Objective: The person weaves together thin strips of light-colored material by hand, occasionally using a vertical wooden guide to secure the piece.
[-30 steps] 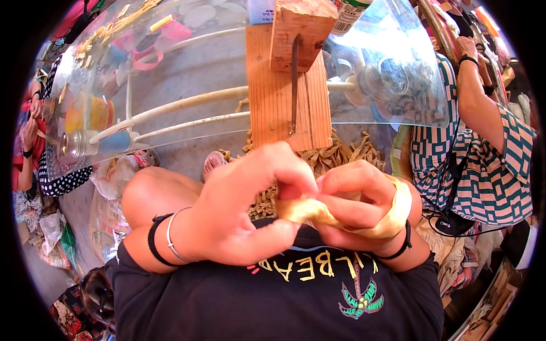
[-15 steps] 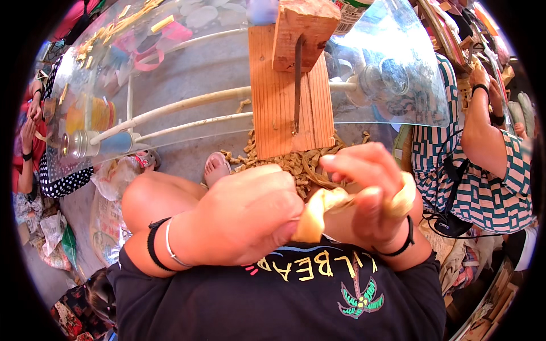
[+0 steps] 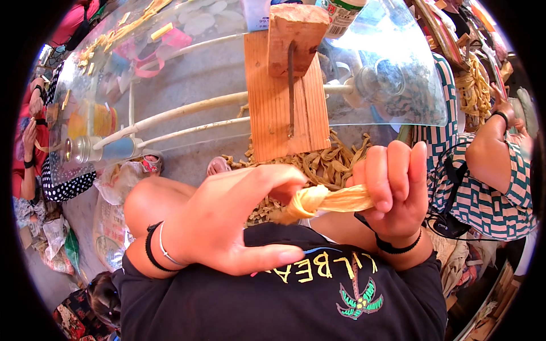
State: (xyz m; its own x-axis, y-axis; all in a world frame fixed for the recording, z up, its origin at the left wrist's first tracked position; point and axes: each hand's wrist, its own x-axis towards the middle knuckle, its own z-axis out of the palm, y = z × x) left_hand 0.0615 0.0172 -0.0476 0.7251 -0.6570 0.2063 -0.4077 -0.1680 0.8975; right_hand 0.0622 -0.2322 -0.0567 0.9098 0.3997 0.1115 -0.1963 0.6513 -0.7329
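Observation:
My right hand (image 3: 392, 190) is closed around one end of a flat, pale-yellow fibrous strip (image 3: 352, 199). At the strip's left end is a thick, knot-like fold (image 3: 311, 200), with a darker tip on its far side. My left hand (image 3: 239, 213) curves beside that fold, its thumb stretched out below and its fingers apart above; nothing is gripped in it. Beyond my hands, a wooden board (image 3: 267, 113) carries an upright wood block (image 3: 293, 51) with a thin dark metal bar (image 3: 291, 96) slanting from it. A heap of similar strips (image 3: 327, 162) lies below the board.
The board rests on a glass tabletop (image 3: 187, 74) with white metal legs. A white-and-green can (image 3: 342, 17) stands at the back. To the right, a co-worker in a patterned garment (image 3: 443, 187) sits close; another person's hands (image 3: 31, 133) show at far left. Plastic bags (image 3: 111, 227) lie left.
My left hand has opened and come away from the strip's end. My right hand has closed on the strip, now pulled straighter with a compact fold. The view has shifted slightly.

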